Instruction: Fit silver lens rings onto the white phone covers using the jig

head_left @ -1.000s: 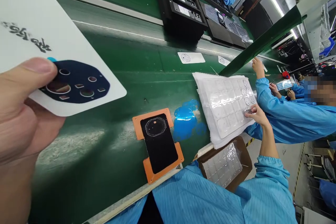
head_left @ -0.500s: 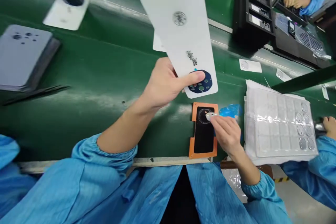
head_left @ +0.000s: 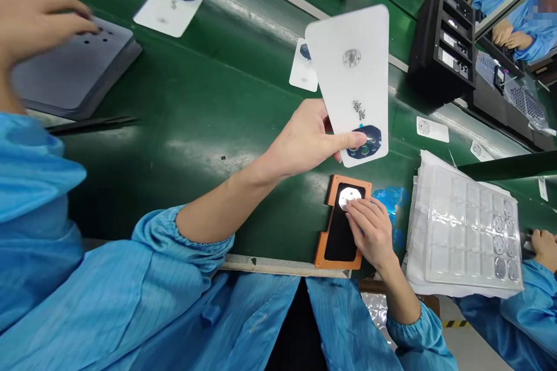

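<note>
Near the bench's close edge sits an orange frame (head_left: pixel 334 186) around a black pad (head_left: pixel 339 240). The right hand (head_left: pixel 373 231) has its fingers bunched together, tips touching a silver disc (head_left: pixel 348 195) on the pad's far end; I can't tell whether they pinch it. Just beyond, the left hand (head_left: pixel 304 140) pinches a white panel (head_left: pixel 354 78) by its dark camera patch, thumb on top. Farther off stands a black rack (head_left: pixel 439 64).

A glossy green workbench (head_left: pixel 191 98) carried work items.
An orange-framed black rectangular fixture (head_left: pixel 339 237) and glossy blue film (head_left: pixel 389 199) lay there.
</note>
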### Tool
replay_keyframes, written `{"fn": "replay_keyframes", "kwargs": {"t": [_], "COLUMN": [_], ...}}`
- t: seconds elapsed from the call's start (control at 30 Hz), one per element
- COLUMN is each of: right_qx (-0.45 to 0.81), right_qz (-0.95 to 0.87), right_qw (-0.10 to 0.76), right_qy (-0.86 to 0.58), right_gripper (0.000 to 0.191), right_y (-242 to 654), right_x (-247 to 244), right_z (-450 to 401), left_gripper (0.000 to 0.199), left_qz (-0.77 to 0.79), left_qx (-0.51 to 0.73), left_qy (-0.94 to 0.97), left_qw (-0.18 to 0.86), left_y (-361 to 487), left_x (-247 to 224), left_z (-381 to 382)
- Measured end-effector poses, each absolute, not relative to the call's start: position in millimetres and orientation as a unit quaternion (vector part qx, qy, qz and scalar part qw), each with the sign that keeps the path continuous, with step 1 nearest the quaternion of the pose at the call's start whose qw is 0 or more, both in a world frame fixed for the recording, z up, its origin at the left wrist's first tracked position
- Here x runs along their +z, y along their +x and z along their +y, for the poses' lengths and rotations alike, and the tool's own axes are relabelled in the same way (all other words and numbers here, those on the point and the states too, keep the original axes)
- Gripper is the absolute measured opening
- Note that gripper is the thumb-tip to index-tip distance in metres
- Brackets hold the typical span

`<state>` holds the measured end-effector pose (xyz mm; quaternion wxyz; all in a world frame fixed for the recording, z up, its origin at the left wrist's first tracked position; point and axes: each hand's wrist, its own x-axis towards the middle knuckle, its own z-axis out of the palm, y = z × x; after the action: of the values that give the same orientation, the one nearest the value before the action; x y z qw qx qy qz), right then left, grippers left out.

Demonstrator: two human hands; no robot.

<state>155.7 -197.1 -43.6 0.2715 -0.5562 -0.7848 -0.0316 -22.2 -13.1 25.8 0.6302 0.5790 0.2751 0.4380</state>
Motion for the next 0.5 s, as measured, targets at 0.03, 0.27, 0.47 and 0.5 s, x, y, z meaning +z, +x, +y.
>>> {"fn": "replay_keyframes", "kwargs": {"t": [0.03,0.27,0.47,0.5], "right_qx": [-0.020,-0.045,-0.055,-0.048], "right_qz": [-0.766,-0.576,-0.542,-0.537], "right_qw": [0.305,0.449,0.472,0.477], "right_qy": [-0.566,-0.682,-0.693,-0.694], "right_gripper": [0.024,0.006,0.007,0.008], "right_y": [156,146,141,141], "right_x": [-35,14,15,15], "right_z": [-194,-160,-142,-142], "left_gripper": [0.019,0.028,0.039,0.041], "left_qz": [0.272,0.245,0.212,0.216], "left_qx": [0.438,0.442,0.438,0.438], "left_qy": [0.573,0.519,0.578,0.587], "left_qw": [0.638,0.689,0.655,0.646], "left_y": [-18,21,25,24], "left_x": [22,-7,-12,-13], "left_z": [-16,-54,-71,-72]}}
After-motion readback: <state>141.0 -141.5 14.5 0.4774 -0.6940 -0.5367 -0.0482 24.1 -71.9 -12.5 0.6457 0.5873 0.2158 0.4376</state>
